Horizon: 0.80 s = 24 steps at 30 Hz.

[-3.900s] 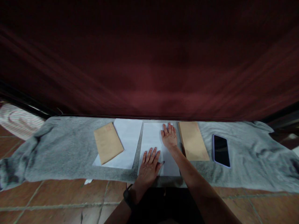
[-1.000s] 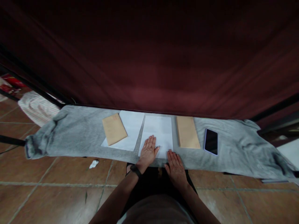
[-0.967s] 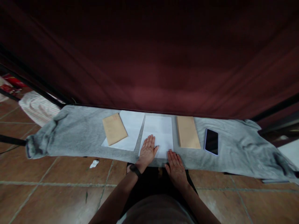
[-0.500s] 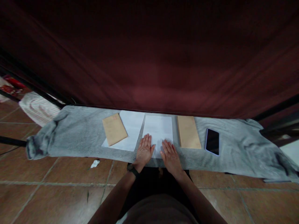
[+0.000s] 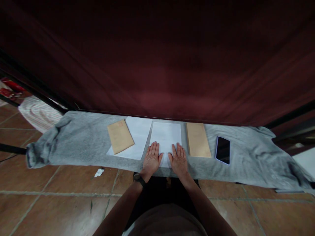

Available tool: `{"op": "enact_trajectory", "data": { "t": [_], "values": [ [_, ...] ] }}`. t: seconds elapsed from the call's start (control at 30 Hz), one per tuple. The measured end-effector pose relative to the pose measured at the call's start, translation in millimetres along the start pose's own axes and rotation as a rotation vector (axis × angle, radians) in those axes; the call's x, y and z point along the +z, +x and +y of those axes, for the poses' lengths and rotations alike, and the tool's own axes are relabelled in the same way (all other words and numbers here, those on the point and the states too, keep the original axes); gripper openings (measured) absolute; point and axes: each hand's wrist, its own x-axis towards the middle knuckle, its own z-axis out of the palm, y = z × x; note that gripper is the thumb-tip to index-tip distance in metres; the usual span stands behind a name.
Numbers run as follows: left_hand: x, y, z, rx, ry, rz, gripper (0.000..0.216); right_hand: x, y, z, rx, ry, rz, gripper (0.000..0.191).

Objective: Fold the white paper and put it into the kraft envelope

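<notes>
A white sheet of paper [image 5: 165,135] lies on a grey cloth [image 5: 81,142] spread over the tiled floor. My left hand [image 5: 152,159] rests flat on the sheet's near left part, fingers stretched out. My right hand [image 5: 178,160] lies flat beside it on the near right part, fingers also spread. Neither hand holds anything. A black band [image 5: 139,178] is on my left wrist.
Left of the sheet a brown envelope [image 5: 120,136] lies on another white sheet [image 5: 136,136]. A second brown envelope [image 5: 197,140] and a dark phone [image 5: 223,150] lie to the right. A dark red curtain [image 5: 157,62] hangs behind. A paper scrap [image 5: 99,172] lies on the tiles.
My right hand has moved from the cloth's near edge up onto the white sheet, beside my left hand. The left hand has hardly moved.
</notes>
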Motion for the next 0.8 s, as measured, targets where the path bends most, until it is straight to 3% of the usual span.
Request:
{"op": "enact_trajectory", "data": {
  "t": [0.47,0.8],
  "values": [
    [-4.7,0.5,2.4,-0.015,0.017,-0.054,0.064,2.0,-1.9,-1.4,0.016,0.059,0.09,0.06],
    [-13.7,-7.9,-3.4,0.048,0.043,-0.076,0.06,2.3,-2.5,0.7,0.012,0.01,0.043,0.059]
  ]
}}
